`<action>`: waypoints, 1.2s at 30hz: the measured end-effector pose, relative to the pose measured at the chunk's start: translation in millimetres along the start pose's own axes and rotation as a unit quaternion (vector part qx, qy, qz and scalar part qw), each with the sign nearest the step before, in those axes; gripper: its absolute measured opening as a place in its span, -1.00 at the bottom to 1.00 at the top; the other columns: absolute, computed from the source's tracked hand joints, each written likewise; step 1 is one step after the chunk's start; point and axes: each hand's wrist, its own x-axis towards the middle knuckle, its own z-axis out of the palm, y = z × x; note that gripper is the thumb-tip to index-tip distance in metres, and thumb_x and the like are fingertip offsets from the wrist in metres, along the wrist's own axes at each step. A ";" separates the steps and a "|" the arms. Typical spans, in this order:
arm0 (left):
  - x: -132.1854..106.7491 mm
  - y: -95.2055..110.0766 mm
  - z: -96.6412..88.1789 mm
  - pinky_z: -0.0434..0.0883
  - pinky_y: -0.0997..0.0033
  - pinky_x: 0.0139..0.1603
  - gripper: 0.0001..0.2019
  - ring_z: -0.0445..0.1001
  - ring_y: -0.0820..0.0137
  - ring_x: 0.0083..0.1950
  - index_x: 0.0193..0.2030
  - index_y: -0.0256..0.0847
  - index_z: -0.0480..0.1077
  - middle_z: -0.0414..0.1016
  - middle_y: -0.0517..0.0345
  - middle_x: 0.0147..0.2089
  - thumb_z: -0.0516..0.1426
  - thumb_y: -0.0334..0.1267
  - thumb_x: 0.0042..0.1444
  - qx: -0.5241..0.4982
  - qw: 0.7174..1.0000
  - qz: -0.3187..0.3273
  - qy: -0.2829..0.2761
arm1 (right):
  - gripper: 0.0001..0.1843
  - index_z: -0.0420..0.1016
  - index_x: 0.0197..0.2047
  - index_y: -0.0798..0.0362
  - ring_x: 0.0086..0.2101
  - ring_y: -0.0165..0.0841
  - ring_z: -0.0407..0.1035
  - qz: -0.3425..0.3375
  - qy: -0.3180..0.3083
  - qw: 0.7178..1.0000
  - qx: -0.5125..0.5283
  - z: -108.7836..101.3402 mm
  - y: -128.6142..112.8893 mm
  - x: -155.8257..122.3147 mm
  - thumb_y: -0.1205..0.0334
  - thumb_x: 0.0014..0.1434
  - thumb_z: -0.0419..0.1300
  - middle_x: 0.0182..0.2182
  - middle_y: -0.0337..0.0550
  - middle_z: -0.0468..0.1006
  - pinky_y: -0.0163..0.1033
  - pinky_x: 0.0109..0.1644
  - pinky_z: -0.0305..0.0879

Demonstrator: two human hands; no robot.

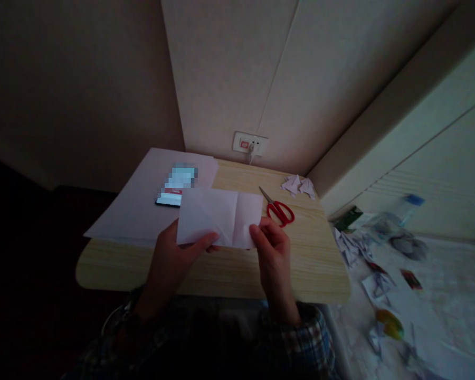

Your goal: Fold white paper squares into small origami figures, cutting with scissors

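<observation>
A creased white paper sheet (219, 216) is held up above the small wooden table (309, 264). My left hand (174, 258) pinches its lower left edge, thumb on the front. My right hand (271, 250) pinches the lower right corner. Both hands are closed on the paper. Fold lines cross the sheet's middle.
Red-handled scissors (279, 209) lie on the table just right of the paper. Large white sheets (134, 206) with a lit phone (174, 194) on them cover the table's left. Folded paper pieces (298, 184) sit at the back right. Paper scraps and wrappers (374, 248) litter the bed to the right.
</observation>
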 end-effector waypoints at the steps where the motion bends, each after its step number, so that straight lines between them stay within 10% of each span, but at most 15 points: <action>1: -0.9 1.2 -0.5 0.53 0.35 -0.43 -0.80 0.58 0.24 -0.49 -0.48 -0.16 0.38 0.58 0.22 -0.57 0.30 -0.19 -0.22 -0.001 1.000 0.002 -0.002 | -0.85 0.49 -0.40 -0.01 -0.53 -0.41 0.22 -0.004 -0.001 1.000 0.003 0.1 -2.2 -1.0 0.10 0.08 0.28 -0.56 -0.32 0.40 -0.33 -0.47 0.13; 16: -0.2 3.1 -6.1 0.53 0.40 -0.27 -0.67 0.60 0.21 -0.19 -0.16 -0.18 0.45 0.65 0.12 -0.19 0.21 -0.11 -0.08 -0.037 0.998 0.036 -0.020 | -0.88 0.50 -0.41 -0.02 -0.50 -0.40 0.24 -0.032 -0.011 0.999 -0.037 -6.6 -18.8 -2.3 0.14 0.09 0.28 -0.54 -0.30 0.41 -0.33 -0.48 0.14; 24: -2.5 3.4 -7.5 0.51 0.42 -0.38 -0.73 0.59 0.27 -0.35 -0.21 -0.19 0.50 0.65 0.16 -0.37 0.23 -0.11 -0.04 -0.077 0.996 0.000 -0.043 | -0.76 0.41 -0.08 -0.08 -0.49 -0.43 0.31 -0.039 -0.015 0.999 -0.003 -1.1 -24.8 -2.2 0.17 0.15 0.23 -0.46 -0.33 0.45 -0.34 -0.45 0.23; 36: -3.7 -1.7 -7.6 0.52 0.39 -0.30 -0.65 0.59 0.27 -0.28 -0.15 -0.22 0.47 0.64 0.11 -0.25 0.28 -0.13 -0.09 -0.106 0.993 0.020 -0.045 | -0.79 0.46 -0.49 0.03 -0.56 -0.40 0.34 -0.041 -0.013 0.989 -0.138 1.0 -29.7 -0.7 0.13 0.12 0.24 -0.63 -0.30 0.43 -0.31 -0.51 0.23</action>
